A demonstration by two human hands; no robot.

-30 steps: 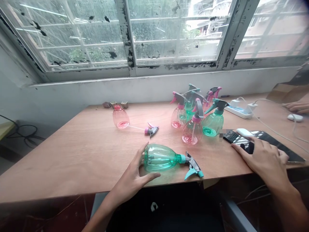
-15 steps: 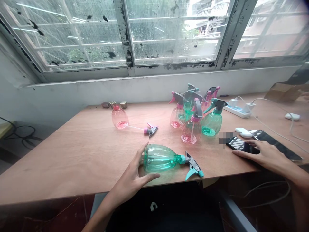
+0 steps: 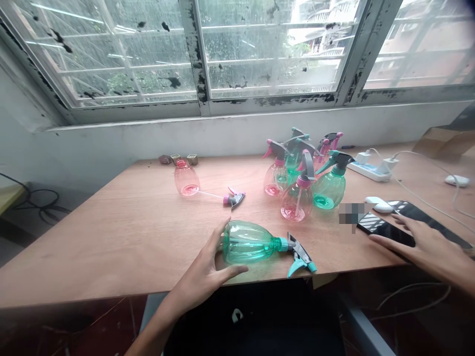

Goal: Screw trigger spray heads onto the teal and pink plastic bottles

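Note:
A green spray bottle (image 3: 249, 242) lies on its side near the desk's front edge, its grey-and-teal trigger head (image 3: 301, 256) pointing right. My left hand (image 3: 206, 269) rests around the bottle's base, fingers spread and thumb stretched along the near side without visibly pressing. My right hand (image 3: 426, 242) hovers over or rests at the right end of a black phone (image 3: 384, 227), fingers apart; contact is unclear. Farther back stands an uncapped pink bottle (image 3: 186, 180). Its pink-and-grey spray head (image 3: 233, 199) lies beside it, the thin tube reaching toward the bottle.
Several pink and green spray bottles (image 3: 297, 202) stand grouped at the back. Small boxes (image 3: 192, 159) sit near the wall. At right are a power strip (image 3: 369, 170) with cables, a white case (image 3: 378, 203), a dark tablet-like slab (image 3: 430, 222), a white mouse (image 3: 457, 181) and a cardboard box (image 3: 441, 141).
My right hand has drawn back to the right, uncovering more of the phone. The left hand and the green bottle keep their places; the view has shifted slightly.

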